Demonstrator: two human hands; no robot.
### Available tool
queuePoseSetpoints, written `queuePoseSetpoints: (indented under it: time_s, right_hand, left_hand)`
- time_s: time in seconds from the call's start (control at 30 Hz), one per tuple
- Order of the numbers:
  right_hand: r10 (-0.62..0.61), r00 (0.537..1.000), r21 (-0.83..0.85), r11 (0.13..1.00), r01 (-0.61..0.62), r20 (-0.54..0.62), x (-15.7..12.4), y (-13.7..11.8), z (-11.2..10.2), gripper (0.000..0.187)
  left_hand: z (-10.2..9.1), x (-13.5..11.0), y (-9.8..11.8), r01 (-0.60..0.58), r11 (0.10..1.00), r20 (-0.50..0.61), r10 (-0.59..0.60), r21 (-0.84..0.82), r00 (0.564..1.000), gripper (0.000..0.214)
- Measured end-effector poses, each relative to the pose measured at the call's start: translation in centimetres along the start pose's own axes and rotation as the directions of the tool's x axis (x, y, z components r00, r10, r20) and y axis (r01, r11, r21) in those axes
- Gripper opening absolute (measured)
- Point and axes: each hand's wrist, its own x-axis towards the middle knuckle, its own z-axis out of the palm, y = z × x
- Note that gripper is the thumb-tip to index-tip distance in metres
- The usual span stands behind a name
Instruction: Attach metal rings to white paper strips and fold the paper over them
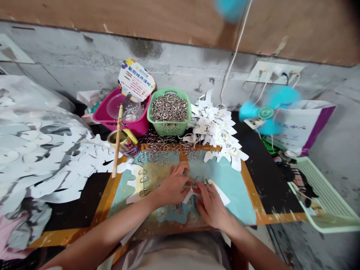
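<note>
My left hand (pixel 173 184) is over the middle of the blue work mat (pixel 236 191), its fingers bent and pinched together. What it pinches is hidden. My right hand (pixel 210 203) has its fingers closed on a white cut-out piece (pixel 221 194) lying flat on the mat, with a metal ring near its top. The fingertips of both hands nearly meet over this piece. To the left lies another white cut-out (pixel 137 183) with several metal rings along it. Loose metal rings (pixel 160 150) are strewn behind my hands.
Behind stand a green basket (pixel 168 129) full of rings and a pink basket (pixel 140 127). A wooden stick (pixel 117 142) leans across an open can (pixel 128 144). White cut-outs are heaped at left (pixel 50 161) and back right (pixel 213 123). A blue fan (pixel 266 112) is at right.
</note>
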Motion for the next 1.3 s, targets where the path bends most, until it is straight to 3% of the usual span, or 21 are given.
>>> queuePoseSetpoints:
  time_s: [0.13,0.27,0.37,0.47,0.53,0.67,0.77,0.9,1.03,1.17,1.3]
  right_hand:
    - [0.008,1.000,0.018,1.000,-0.007,-0.010,0.0,-0.1,0.1,0.051]
    - [0.032,0.999,0.019,0.999,-0.032,-0.003,0.0,-0.3,-0.1,0.048]
    - [0.048,0.999,0.002,0.999,-0.048,0.012,0.0,-0.3,-0.1,0.049]
    - [0.007,0.999,-0.022,1.000,-0.007,0.031,-0.2,0.0,0.0,0.052]
    - [-0.039,0.998,-0.032,0.999,0.040,0.044,-0.3,0.2,0.1,0.057]
    - [-0.084,0.996,-0.054,0.995,0.087,0.043,-0.5,0.5,0.3,0.065]
    - [-0.091,0.995,-0.083,0.992,0.095,0.042,-0.7,0.5,0.4,0.066]
    - [-0.085,0.994,-0.097,0.991,0.091,0.062,-0.9,0.4,0.4,0.066]
    - [-0.037,0.996,-0.079,0.996,0.043,0.075,-0.7,0.1,0.3,0.056]
    - [0.080,0.995,-0.037,0.996,-0.078,0.054,-0.6,-0.2,0.1,0.044]
    - [0.046,0.995,-0.039,0.998,-0.043,0.086,-0.6,-0.1,0.0,0.049]
  left_hand:
    - [-0.2,0.8,0.0,-0.066,0.983,0.036,0.061,0.169,0.998,0.014]
    - [-0.1,1.3,-0.5,-0.257,0.941,0.075,0.246,0.222,0.966,0.010]
    - [0.4,0.3,-0.8,-0.372,0.857,0.029,0.388,0.355,0.921,0.017]
    - [1.2,-1.7,-0.9,-0.416,0.799,-0.017,0.469,0.434,0.883,0.021]
    - [1.3,-2.7,-1.0,-0.379,0.843,-0.056,0.430,0.381,0.901,0.020]
    - [-0.1,-2.9,-0.9,-0.197,0.966,-0.082,0.213,0.170,0.974,0.027]
    - [-1.1,-1.3,-0.7,-0.130,0.985,-0.031,0.134,0.115,0.990,0.018]
    - [-0.9,0.7,-0.4,-0.087,0.985,0.097,0.073,0.146,0.993,0.012]
    - [-0.3,1.4,-0.4,-0.204,0.962,0.148,0.178,0.183,0.973,0.010]
    - [0.1,0.4,-0.8,-0.337,0.906,0.062,0.332,0.257,0.941,0.013]
    - [1.0,-1.7,-1.4,-0.433,0.826,-0.013,0.469,0.360,0.883,0.024]
